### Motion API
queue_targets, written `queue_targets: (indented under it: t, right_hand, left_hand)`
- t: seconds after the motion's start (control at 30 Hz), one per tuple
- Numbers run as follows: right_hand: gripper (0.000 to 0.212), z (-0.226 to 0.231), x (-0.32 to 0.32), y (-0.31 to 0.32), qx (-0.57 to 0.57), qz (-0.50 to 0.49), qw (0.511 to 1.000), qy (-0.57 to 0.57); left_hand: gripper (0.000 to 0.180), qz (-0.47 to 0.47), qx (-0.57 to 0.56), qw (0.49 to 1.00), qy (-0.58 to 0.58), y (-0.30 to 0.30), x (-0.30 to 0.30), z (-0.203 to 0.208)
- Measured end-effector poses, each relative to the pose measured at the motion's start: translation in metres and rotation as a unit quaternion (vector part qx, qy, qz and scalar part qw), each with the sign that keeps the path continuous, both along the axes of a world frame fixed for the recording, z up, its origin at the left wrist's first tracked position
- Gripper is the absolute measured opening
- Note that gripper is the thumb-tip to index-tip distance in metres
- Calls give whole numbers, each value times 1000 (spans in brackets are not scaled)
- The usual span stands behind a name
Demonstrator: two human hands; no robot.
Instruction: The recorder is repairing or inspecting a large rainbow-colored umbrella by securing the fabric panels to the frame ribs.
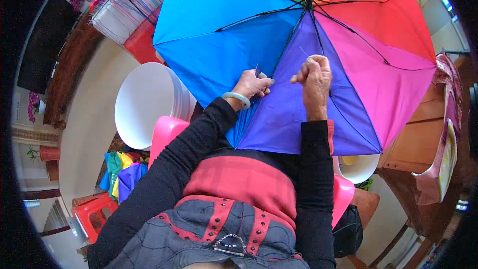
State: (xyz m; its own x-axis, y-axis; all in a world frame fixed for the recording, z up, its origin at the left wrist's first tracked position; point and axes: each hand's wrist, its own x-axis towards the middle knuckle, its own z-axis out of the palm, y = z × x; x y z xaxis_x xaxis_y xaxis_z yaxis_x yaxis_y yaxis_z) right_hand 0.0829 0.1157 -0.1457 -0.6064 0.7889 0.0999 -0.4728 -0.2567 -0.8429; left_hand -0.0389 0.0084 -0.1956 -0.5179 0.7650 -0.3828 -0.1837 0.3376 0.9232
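Observation:
An open rainbow umbrella (318,119) lies across my lap, its inner side with black ribs and shaft facing me. My left hand (253,84), with a pale bangle (236,99) at the wrist, is closed on the umbrella at the seam between the blue and purple panels. A small dark piece with a thin tip (258,69) stands up from its fingers; its kind is unclear. Over the purple panel my right hand (314,77) is raised in a closed pinch. Beside its fingertips shows a thin, pale needle-like thing (302,50), too fine to make out fully.
To the left stand a large white round tub (144,104), a clear box of thin rods (124,15) and a red stool (94,214) below bundled colourful cloth (124,174). A wooden cabinet (413,144) with draped cloth is at the right. Pink chair edges (342,197) flank me.

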Motion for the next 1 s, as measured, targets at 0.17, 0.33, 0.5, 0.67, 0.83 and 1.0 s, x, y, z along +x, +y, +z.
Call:
queue_targets:
  t: [0.17, 0.33, 0.5, 0.67, 0.83, 1.0]
  right_hand:
    - [4, 16, 2, 2, 93, -77, 992, -42]
    - [3, 27, -3, 11, 118, -77, 988, -58]
    - [5, 56, -11, 41, 151, -14, 983, -107]
    - [9, 70, -19, 59, 171, 15, 974, -145]
    - [8, 33, -19, 70, 238, 80, 940, -232]
    - [11, 10, -31, 50, 534, 85, 759, -362]
  left_hand:
    - [18, 23, -31, 996, 77, 2, -2, 8]
    - [14, -16, -69, 983, 167, 11, -20, 27]
    - [13, -130, 28, 962, 240, 24, -38, 37]
    - [12, -195, 29, 923, 330, 40, -60, 36]
    - [12, -143, -26, 967, 211, 44, -61, 56]
    - [15, -57, 41, 995, 68, 45, -73, 52]
